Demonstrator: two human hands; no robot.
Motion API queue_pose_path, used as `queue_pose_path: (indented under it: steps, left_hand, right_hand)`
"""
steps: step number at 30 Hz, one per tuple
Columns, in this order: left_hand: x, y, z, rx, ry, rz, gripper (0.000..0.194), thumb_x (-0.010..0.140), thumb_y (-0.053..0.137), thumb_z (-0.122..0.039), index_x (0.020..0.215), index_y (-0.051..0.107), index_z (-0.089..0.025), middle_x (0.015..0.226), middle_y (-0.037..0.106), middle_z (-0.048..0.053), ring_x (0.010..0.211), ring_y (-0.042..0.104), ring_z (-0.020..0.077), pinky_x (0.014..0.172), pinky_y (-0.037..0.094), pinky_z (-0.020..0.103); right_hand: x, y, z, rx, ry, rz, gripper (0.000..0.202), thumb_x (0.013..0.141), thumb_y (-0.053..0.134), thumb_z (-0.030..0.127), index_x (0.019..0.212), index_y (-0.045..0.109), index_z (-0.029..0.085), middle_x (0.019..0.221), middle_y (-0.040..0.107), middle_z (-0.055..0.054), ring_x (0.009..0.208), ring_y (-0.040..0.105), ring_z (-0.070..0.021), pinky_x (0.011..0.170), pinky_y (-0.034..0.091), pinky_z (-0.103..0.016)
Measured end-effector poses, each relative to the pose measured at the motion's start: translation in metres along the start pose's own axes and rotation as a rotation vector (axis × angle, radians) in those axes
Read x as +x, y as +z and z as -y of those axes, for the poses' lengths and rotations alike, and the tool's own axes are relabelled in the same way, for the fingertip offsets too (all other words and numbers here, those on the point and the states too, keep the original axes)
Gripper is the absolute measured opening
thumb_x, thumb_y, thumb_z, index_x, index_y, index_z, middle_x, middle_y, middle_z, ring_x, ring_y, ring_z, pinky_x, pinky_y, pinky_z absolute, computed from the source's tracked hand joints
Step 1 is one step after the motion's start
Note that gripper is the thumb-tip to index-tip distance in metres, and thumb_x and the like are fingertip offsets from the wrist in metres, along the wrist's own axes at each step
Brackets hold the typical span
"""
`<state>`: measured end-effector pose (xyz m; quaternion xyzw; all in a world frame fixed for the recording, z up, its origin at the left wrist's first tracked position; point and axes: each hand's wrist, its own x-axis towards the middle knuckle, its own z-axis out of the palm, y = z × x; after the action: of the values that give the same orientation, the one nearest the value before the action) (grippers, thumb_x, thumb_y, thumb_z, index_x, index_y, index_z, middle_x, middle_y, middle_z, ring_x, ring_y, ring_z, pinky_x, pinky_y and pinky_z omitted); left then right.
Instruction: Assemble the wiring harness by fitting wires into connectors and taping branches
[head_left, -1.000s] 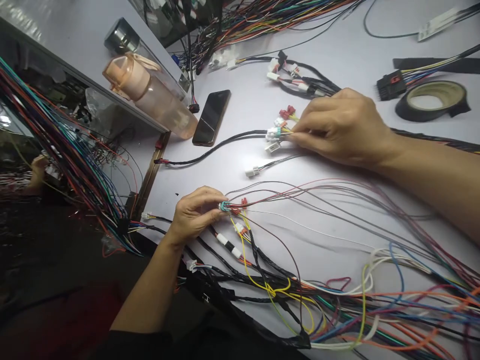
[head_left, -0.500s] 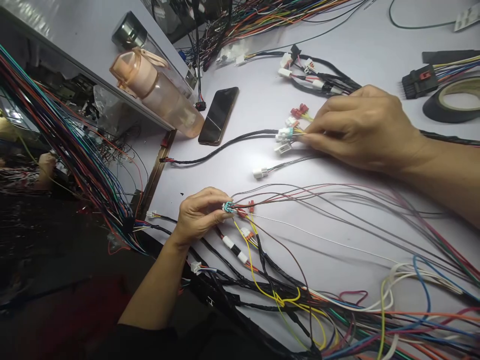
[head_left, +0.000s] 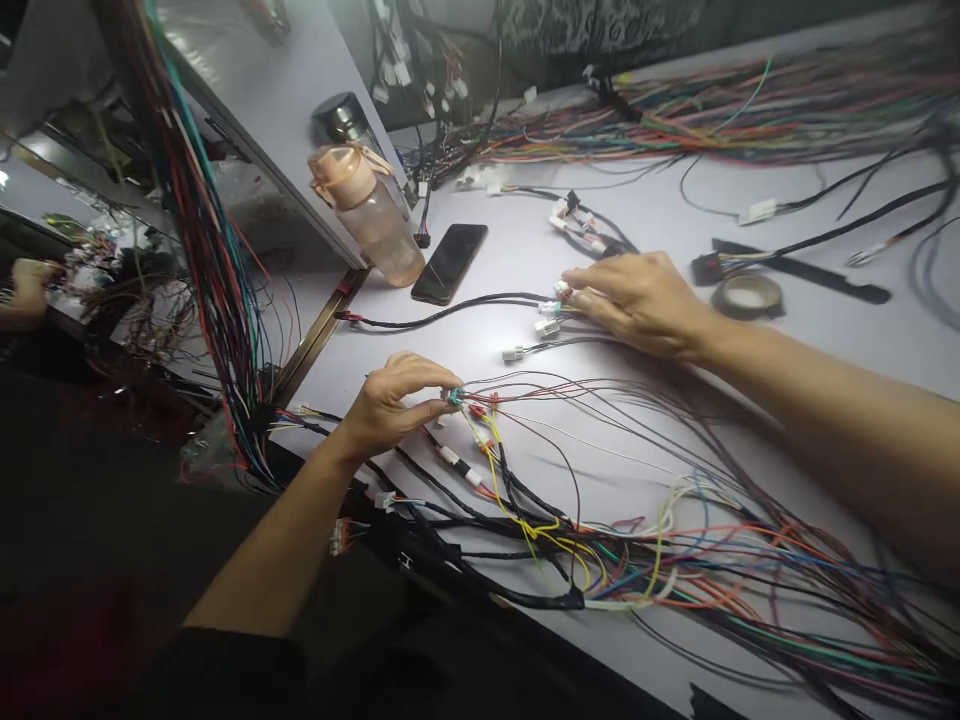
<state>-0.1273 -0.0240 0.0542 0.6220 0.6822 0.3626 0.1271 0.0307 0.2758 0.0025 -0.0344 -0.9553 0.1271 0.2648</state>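
Between its thumb and forefinger, my left hand (head_left: pixel 394 402) pinches a teal and white wire connector (head_left: pixel 453 396). Thin brown, grey and white wires run from that connector to the right across the table. Farther back, my right hand (head_left: pixel 646 300) has its fingers closed on a small cluster of connectors, a white connector (head_left: pixel 561 290) with some red showing at the fingertips. A white and teal connector (head_left: pixel 550 309) and another white connector (head_left: pixel 547 328) lie just beneath those fingers. Nearer me is a separate white connector (head_left: pixel 513 353) on grey wires.
A phone (head_left: pixel 450 262) and a peach water bottle (head_left: pixel 375 215) are at the back left. Black tape (head_left: pixel 748 296) lies beyond my right forearm. A taped wire harness (head_left: pixel 480 540) runs along the front edge. A thick wire bundle (head_left: pixel 199 220) hangs at left. Another person's hand (head_left: pixel 34 285) shows far left.
The view has tilted up and drawn back, showing more wires behind. My right hand has shifted onto the connectors, covering the red ones. My left hand keeps its pinch on the teal connector.
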Motion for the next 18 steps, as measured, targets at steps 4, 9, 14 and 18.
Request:
queue_pose_path:
  steps: [4, 9, 14, 18]
  left_hand:
    - [0.008, -0.013, -0.018, 0.067, 0.106, 0.021, 0.019, 0.077, 0.073, -0.028, 0.095, 0.072, -0.024, 0.089, 0.073, 0.006, 0.086, 0.065, 0.0208, 0.085, 0.043, 0.038]
    - [0.014, -0.018, -0.043, 0.143, 0.239, 0.006, 0.017, 0.08, 0.07, -0.027, 0.096, 0.071, -0.024, 0.087, 0.073, 0.005, 0.083, 0.064, 0.0192, 0.081, 0.042, 0.035]
    - [0.018, -0.024, -0.061, 0.129, 0.35, 0.075, 0.017, 0.08, 0.069, -0.027, 0.097, 0.072, -0.026, 0.086, 0.073, 0.003, 0.081, 0.064, 0.0187, 0.088, 0.04, 0.037]
    - [0.013, -0.006, -0.069, -0.068, 0.178, -0.221, 0.038, 0.078, 0.071, -0.035, 0.113, 0.065, -0.023, 0.109, 0.069, 0.007, 0.105, 0.06, 0.0219, 0.098, 0.039, 0.039]
  right_hand:
    - [0.015, -0.039, 0.063, 0.083, -0.001, 0.035, 0.032, 0.095, 0.042, 0.033, 0.113, 0.065, 0.018, 0.105, 0.07, -0.01, 0.093, 0.061, -0.0207, 0.08, 0.04, -0.036]
    - [-0.012, -0.045, 0.168, 0.219, 0.073, 0.194, 0.029, 0.096, 0.042, 0.037, 0.1, 0.064, 0.019, 0.088, 0.069, -0.006, 0.079, 0.059, -0.0172, 0.072, 0.04, -0.03]
    - [-0.043, -0.04, 0.19, 0.376, 0.249, 0.174, 0.026, 0.097, 0.035, 0.028, 0.087, 0.058, 0.019, 0.069, 0.058, 0.0, 0.059, 0.048, -0.0114, 0.058, 0.034, -0.024]
    - [-0.043, -0.047, 0.185, 0.499, 0.329, -0.061, 0.032, 0.098, 0.033, 0.037, 0.082, 0.055, 0.02, 0.069, 0.055, 0.0, 0.061, 0.048, -0.0112, 0.061, 0.037, -0.024]
